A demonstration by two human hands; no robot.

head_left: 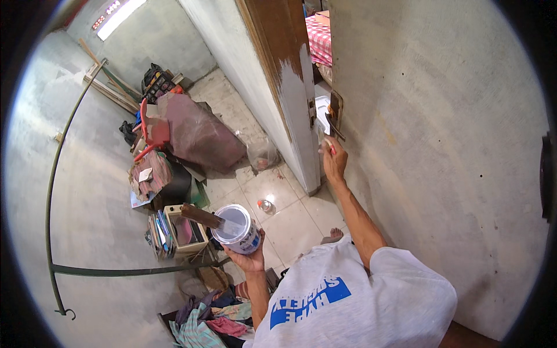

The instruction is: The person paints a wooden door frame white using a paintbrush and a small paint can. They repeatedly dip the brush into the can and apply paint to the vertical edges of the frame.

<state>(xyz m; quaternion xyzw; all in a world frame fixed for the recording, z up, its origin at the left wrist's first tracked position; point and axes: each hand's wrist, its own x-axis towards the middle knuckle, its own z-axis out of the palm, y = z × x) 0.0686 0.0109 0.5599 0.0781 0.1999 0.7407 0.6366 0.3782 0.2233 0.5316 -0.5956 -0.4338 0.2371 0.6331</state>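
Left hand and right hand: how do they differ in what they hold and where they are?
The left hand is low, cupping an open paint can with a stick across its rim. The right hand is raised at the half-painted door's edge, holding a small brush. Both hands are bare.

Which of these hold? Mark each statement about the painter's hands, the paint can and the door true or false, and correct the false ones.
1. The left hand holds a paint can from below. True.
2. The paint can is closed with a lid. False: it is open, with a stir stick resting across its rim.
3. The right hand holds a paintbrush up by the door edge. True.
4. The door is fully painted grey. False: only its lower part is grey; the upper part is bare brown wood.
5. The floor is tiled. True.
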